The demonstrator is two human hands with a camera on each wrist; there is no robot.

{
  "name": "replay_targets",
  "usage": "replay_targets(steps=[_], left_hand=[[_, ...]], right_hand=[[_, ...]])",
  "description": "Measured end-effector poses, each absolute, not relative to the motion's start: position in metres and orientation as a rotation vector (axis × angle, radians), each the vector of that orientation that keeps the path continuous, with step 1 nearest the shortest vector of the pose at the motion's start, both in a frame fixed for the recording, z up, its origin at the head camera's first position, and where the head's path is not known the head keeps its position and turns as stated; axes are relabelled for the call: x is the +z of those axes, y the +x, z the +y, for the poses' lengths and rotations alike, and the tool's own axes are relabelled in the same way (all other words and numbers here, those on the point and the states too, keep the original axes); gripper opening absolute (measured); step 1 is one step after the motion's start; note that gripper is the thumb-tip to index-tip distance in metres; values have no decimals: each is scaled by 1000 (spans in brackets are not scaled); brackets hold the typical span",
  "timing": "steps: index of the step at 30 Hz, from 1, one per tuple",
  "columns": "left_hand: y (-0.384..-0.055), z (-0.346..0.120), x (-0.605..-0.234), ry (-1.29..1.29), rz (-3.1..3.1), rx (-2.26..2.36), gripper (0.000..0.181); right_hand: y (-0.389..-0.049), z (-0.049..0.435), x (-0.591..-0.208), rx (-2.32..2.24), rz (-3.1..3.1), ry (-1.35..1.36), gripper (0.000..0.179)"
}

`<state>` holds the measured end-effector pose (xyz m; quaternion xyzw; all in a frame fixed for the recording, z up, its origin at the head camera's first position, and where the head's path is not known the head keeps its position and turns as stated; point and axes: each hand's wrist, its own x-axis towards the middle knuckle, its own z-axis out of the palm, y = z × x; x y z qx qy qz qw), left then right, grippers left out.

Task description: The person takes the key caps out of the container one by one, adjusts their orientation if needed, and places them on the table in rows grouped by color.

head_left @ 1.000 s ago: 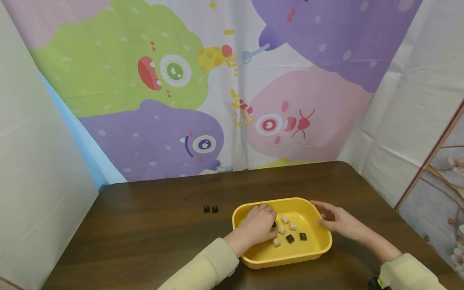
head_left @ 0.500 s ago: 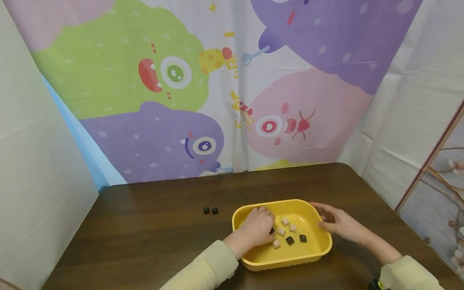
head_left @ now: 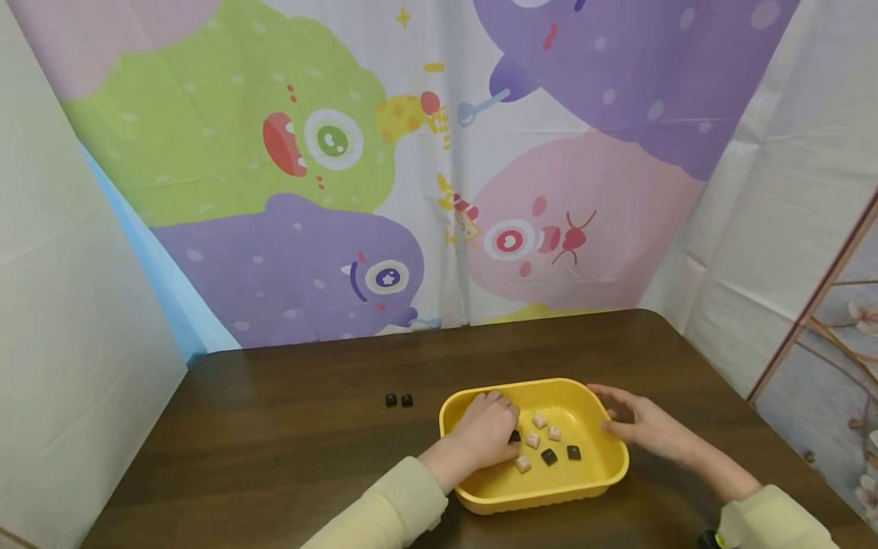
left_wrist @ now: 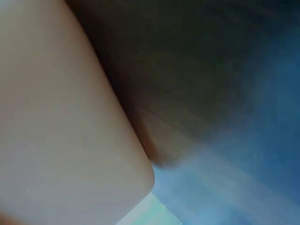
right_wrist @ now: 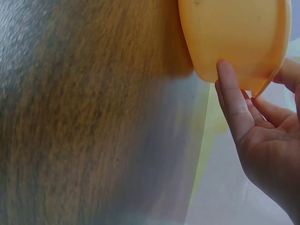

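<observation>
In the head view, a yellow tray [head_left: 535, 497] holds several small keycaps, some cream [head_left: 532, 440] and some black [head_left: 573, 452]. My left hand [head_left: 483, 433] reaches inside its left half, back of the hand up, pinching a black keycap [head_left: 514, 436] at the thumb side; most of its fingertips are hidden. My right hand [head_left: 641, 421] grips the tray's right end, thumb over the rim and fingers along the outside. The right wrist view shows those fingers [right_wrist: 228, 77] against the outer wall. Only blurred skin [left_wrist: 70, 117] fills much of the left wrist view.
Two black keycaps [head_left: 398, 400] lie side by side on the dark wooden table [head_left: 288, 435], left of the tray. Behind the table hangs a cartoon-print curtain [head_left: 329, 252], with pale cloth panels [head_left: 761, 229] at both sides.
The black keycap by my left thumb has shifted slightly toward me, and the left fingers have drawn in a little. The right hand and the tray stay in place.
</observation>
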<state>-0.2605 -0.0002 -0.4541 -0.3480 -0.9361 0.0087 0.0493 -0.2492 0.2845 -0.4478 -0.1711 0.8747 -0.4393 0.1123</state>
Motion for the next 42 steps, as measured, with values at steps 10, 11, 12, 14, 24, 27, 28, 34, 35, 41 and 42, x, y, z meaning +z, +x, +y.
replay_targets(steps=[10,11,12,14,24,27,28,34,35,41,42], left_hand=[[-255,-7,-441,-1073,-2800,43,32],[-255,-8,-439,-1075,-2800,39,31],[-254,-9,-437,-1077,-2801,35,29],[-253,-12,-432,-1077,-2801,32,26],[-251,-30,-410,-1022,-2796,-27,31],[-252,-36,-403,-988,-2779,-30,25],[-253,-38,-402,-979,-2771,-29,24],[-259,-49,-393,-942,-2753,-26,22],[-259,-51,-391,-938,-2753,-30,22],[-262,-67,-383,-901,-2738,-93,23],[-263,-70,-381,-895,-2729,-101,23]], right_hand=[[-247,284,-446,-1308,2557,-557,60],[-247,284,-446,-1305,2562,-561,61],[-247,284,-446,-1306,2564,-549,61],[-247,284,-446,-1304,2565,-567,60],[-248,285,-449,-1300,2558,-574,60],[-248,285,-448,-1295,2562,-563,60],[-248,284,-448,-1294,2561,-558,61],[-249,284,-446,-1280,2573,-534,61],[-249,284,-446,-1283,2573,-524,61],[-250,285,-447,-1311,2547,-558,62],[-250,285,-448,-1320,2540,-562,62]])
